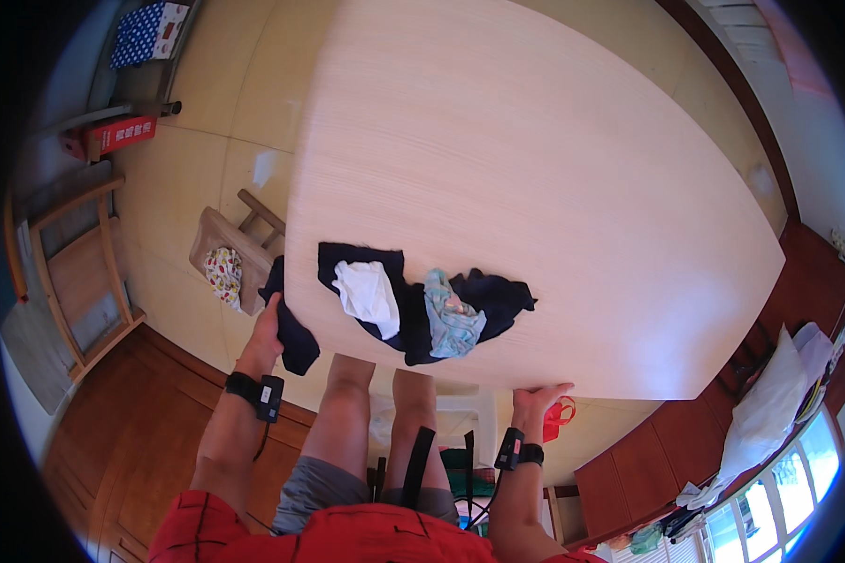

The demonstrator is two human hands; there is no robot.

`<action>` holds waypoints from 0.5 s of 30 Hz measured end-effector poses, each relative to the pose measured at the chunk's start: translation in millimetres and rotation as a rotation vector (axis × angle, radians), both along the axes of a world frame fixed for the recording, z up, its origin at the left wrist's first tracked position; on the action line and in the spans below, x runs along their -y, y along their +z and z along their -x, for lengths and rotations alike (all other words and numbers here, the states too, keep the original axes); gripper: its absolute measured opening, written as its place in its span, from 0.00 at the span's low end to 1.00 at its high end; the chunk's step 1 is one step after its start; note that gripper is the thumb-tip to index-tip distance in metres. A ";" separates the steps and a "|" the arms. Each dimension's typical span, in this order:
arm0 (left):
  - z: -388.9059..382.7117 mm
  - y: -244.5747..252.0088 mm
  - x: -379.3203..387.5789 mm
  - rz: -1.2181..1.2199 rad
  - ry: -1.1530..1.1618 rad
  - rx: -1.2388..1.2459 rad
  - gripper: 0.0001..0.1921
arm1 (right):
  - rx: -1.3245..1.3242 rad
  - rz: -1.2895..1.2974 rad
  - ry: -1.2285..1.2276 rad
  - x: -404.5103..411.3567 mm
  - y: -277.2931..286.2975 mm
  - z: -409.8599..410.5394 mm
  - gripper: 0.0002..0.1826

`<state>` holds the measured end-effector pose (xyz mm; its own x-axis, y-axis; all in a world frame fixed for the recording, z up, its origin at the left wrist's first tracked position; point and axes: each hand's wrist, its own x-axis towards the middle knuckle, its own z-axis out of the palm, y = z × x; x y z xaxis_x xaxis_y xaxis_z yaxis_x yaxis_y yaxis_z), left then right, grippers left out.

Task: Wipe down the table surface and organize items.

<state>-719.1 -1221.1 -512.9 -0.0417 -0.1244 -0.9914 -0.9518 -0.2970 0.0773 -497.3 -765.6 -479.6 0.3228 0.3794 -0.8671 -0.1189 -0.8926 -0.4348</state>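
Observation:
My left hand [269, 338] grips a dark navy cloth [296, 343] that hangs at the table's left front corner. My right hand [541, 397] lies at the front edge of the pale wooden table [535, 176], its fingers along the edge, and no item shows in it. Between the hands, a dark garment [414, 324] is spread in a crumpled heap near the front edge. A white cloth [367, 292] lies on its left part. On its middle rests a bunched light-blue patterned cloth [458, 324].
Left of the table stands a wooden chair [208, 232] with a patterned cloth [224, 274] on it. A folded wooden chair [77, 281] leans at the far left. A white plastic stool [486, 422] is near my legs, and a red bag [558, 419] hangs beside my right hand.

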 end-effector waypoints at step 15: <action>53.8 7.5 -29.4 0.061 -0.410 -0.129 0.22 | -0.245 -0.022 0.132 -11.4 4.1 -25.5 0.42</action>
<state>-772.9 -1191.6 -505.4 -0.2231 -0.1303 -0.9661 -0.9714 0.1128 0.2091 -471.9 -754.1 -475.5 0.0507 0.4241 -0.9042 -0.1061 -0.8979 -0.4272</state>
